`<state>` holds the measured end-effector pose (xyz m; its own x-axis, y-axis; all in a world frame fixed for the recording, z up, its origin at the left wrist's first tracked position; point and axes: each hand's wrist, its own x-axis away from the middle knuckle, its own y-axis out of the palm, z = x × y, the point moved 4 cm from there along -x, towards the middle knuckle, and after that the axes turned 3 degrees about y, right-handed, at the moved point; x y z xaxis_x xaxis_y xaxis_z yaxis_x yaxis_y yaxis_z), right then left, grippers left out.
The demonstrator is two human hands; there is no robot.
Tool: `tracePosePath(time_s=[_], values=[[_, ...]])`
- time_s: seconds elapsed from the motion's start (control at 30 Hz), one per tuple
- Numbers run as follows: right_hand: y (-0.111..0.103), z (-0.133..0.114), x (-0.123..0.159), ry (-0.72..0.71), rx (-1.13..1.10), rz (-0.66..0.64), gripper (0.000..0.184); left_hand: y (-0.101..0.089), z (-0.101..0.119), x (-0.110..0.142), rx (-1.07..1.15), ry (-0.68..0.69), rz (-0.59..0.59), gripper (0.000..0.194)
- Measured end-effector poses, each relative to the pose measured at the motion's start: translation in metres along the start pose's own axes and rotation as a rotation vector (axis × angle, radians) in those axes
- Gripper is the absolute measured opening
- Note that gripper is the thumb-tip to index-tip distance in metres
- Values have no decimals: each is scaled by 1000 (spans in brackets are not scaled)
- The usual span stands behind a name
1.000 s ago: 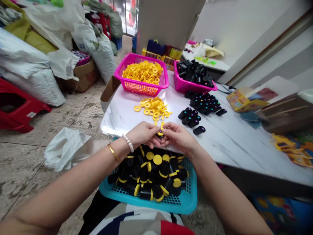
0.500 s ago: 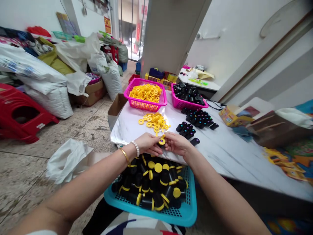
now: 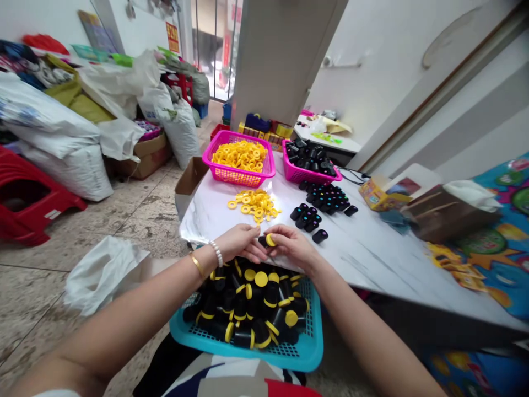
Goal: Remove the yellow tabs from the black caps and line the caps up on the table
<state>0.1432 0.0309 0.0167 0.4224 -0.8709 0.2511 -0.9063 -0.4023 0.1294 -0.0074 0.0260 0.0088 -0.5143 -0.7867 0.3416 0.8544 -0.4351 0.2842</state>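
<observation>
My right hand (image 3: 291,246) grips a small black cylinder with a yellow cap (image 3: 270,240), thumb and fingers around the capped end. Just left of it, my left hand (image 3: 242,242) has its fingers stretched out under the black end; whether they touch it is hard to see. Below both hands, a turquoise basket (image 3: 248,353) holds many black cylinders with yellow caps (image 3: 261,279). Ahead on the table lies a loose pile of yellow ring-shaped caps with tabs (image 3: 257,205). Black cylinders with coloured dots (image 3: 308,218) stand and lie to the right of it.
On the marble-patterned table (image 3: 363,259), a pink basket (image 3: 243,177) holds yellow caps and another pink basket (image 3: 308,175) holds black cylinders. An opened yellow box (image 3: 378,193) and a brown bag (image 3: 450,212) stand right. White sacks (image 3: 66,165) and red stools (image 3: 33,198) are left.
The yellow cap's ring with a purple centre faced up between both hands; now the cylinder is turned, its plain yellow cap showing in my right hand. My left fingers have loosened. The view has shifted.
</observation>
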Motion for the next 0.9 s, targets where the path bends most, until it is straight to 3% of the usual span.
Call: tracePosePath(time_s=[0.13,0.2,0.33,0.4,0.53,0.6,0.67,0.73,0.8,0.9], values=[[-13,16,28,-26,-319,-42,25,-14,-3,20,-227,157,88,31],[-20,21,46,-73,-356,-18,20,-30,5,25,-495,293,253,31],[-22,24,85,-130,-177,37,13,-61,33,16,-1009,567,710,29],[-18,28,99,-146,87,91,12,-72,42,1,-1156,581,795,35],[-9,37,108,-313,763,365,9,-83,46,-26,-1343,507,731,28],[-6,43,107,-400,871,454,10,-80,45,-25,-1355,510,736,26],[-8,46,107,-403,772,469,10,-67,40,-12,-1313,578,779,32],[-14,46,111,-348,516,450,9,-41,33,10,-1228,699,753,37],[-18,44,120,-306,211,424,10,-5,23,33,-1106,774,562,33],[-15,37,131,-330,-52,360,12,48,1,59,-851,618,139,39]])
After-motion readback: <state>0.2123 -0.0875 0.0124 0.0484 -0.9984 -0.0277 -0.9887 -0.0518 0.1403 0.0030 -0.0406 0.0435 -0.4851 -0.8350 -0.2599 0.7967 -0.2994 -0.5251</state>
